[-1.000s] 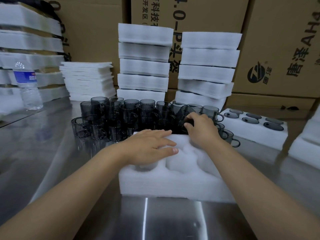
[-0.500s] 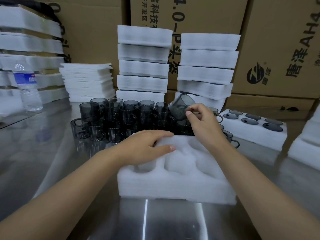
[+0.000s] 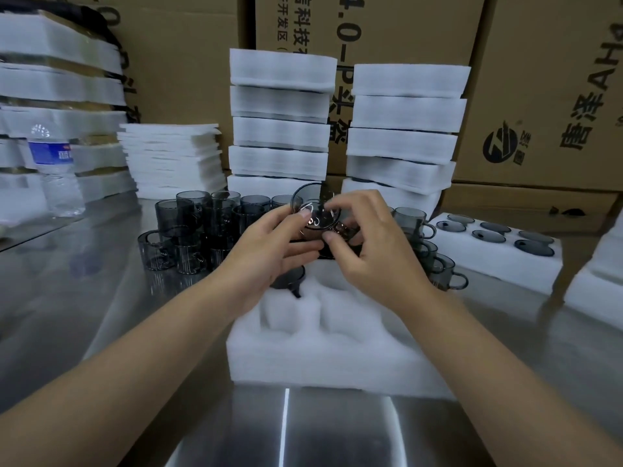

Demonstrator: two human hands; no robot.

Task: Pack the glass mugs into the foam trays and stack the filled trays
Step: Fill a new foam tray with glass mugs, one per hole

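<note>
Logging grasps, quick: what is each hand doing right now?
Left hand: holding the smoky grey glass mug above the white foam tray.
Right hand: pinching the same mug.

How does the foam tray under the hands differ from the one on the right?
Fill: the near foam tray shows mostly bare white pockets, one dark mug seated at its far-left corner; the right foam tray shows six pockets, each holding a mug. Handling: the left hand and right hand hold a glass mug above the near foam tray; nothing touches the right foam tray. Both are white foam, flat on the steel table.
</note>
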